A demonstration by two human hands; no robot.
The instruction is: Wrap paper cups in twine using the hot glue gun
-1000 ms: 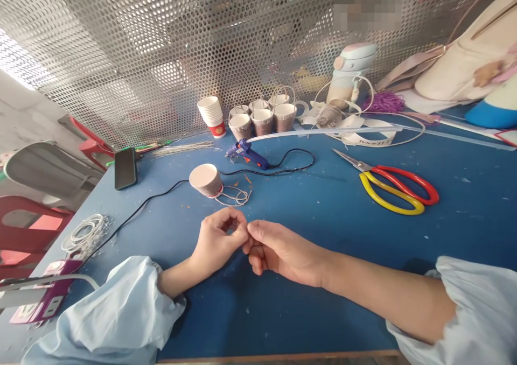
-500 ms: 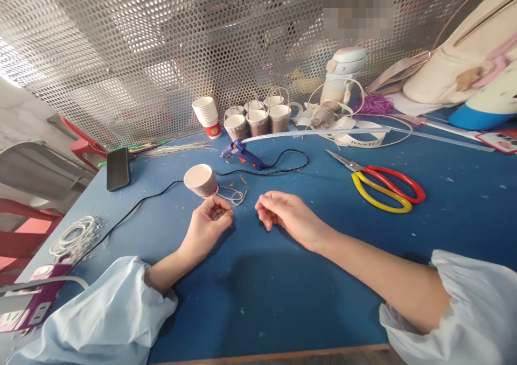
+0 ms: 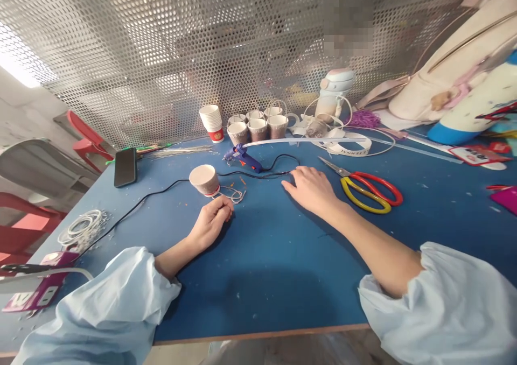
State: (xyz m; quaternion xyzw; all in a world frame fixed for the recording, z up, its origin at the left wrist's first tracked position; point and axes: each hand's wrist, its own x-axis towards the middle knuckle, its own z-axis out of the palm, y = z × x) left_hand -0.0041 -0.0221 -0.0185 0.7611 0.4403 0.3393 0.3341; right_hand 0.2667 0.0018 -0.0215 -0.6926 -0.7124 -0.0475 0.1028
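My left hand (image 3: 212, 218) rests on the blue table with its fingers curled in, and nothing shows in it. Just beyond it stands a wrapped paper cup (image 3: 205, 181) with a red band near its base. A loose thin cord (image 3: 233, 195) lies coiled beside that cup, close to my left knuckles. Palm down, my right hand (image 3: 310, 188) lies with thumb apart and fingers reaching forward, their tips by the black cable (image 3: 278, 175). To its right are scissors (image 3: 365, 187) with one red and one yellow handle. A blue glue gun (image 3: 244, 158) with a long clear stick lies farther back.
Several wrapped cups with handles (image 3: 257, 130) and a stack of paper cups (image 3: 211, 121) stand along the perforated metal screen (image 3: 161, 58). A phone (image 3: 125, 167), white cord coil (image 3: 81, 229) and purple power strip (image 3: 48, 284) lie left. A bottle (image 3: 334, 96) and bag (image 3: 436, 79) stand right.
My right hand has moved right and forward, opening from a loose curl to lie flat on the table. My left hand has turned palm down and curled tighter. The view has shifted slightly.
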